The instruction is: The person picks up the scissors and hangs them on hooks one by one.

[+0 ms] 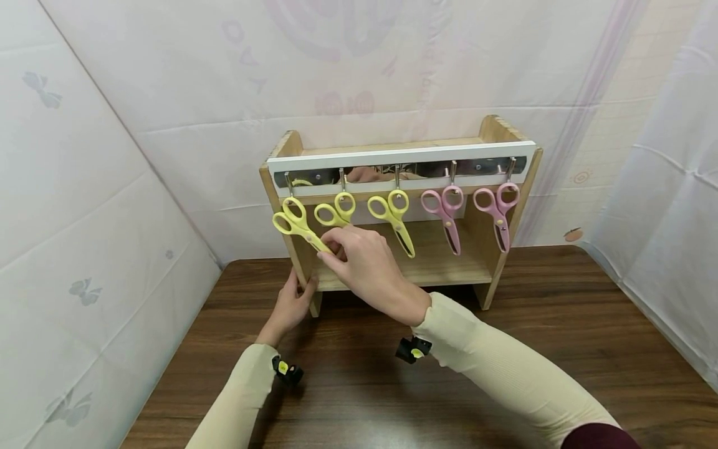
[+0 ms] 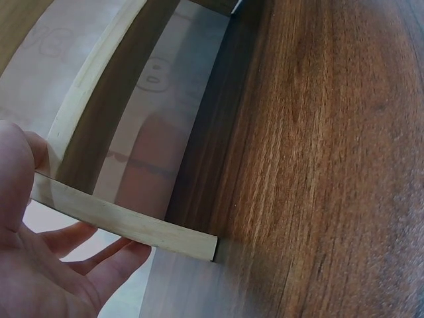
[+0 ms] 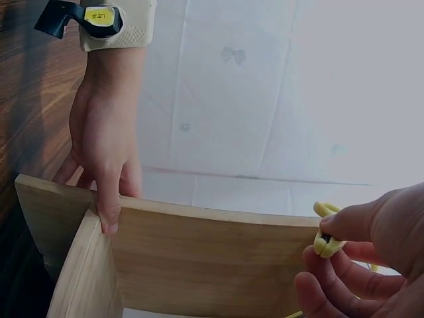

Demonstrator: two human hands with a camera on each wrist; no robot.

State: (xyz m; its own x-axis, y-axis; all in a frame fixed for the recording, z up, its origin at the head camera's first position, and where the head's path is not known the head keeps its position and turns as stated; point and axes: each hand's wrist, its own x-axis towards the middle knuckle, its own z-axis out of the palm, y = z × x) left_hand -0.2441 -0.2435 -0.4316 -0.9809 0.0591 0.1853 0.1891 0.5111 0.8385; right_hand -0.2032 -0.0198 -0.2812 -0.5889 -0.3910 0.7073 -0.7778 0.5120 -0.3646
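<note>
My right hand (image 1: pixel 364 262) pinches the leftmost yellow scissors (image 1: pixel 296 219) near the blade end, between thumb and fingers. These scissors slant, handles up and left, one loop at the lower end of the leftmost hook (image 1: pixel 288 181). In the right wrist view the yellow scissors (image 3: pixel 326 246) show end-on at the fingertips. Down at the left side, my left hand (image 1: pixel 288 308) grips the side panel (image 2: pixel 126 222) of a small wooden shelf (image 1: pixel 449 265), thumb inside and fingers outside. A second pair of yellow scissors (image 1: pixel 336 212) hangs beside, its blades hidden behind my right hand.
A third yellow pair of scissors (image 1: pixel 391 215) and two pink pairs, the nearer pink scissors (image 1: pixel 445 215) and the far-right pink scissors (image 1: pixel 499 212), hang from the white hook rail (image 1: pixel 404 153). The shelf stands on a dark wooden table (image 1: pixel 359 386) before a patterned cloth (image 1: pixel 196 81).
</note>
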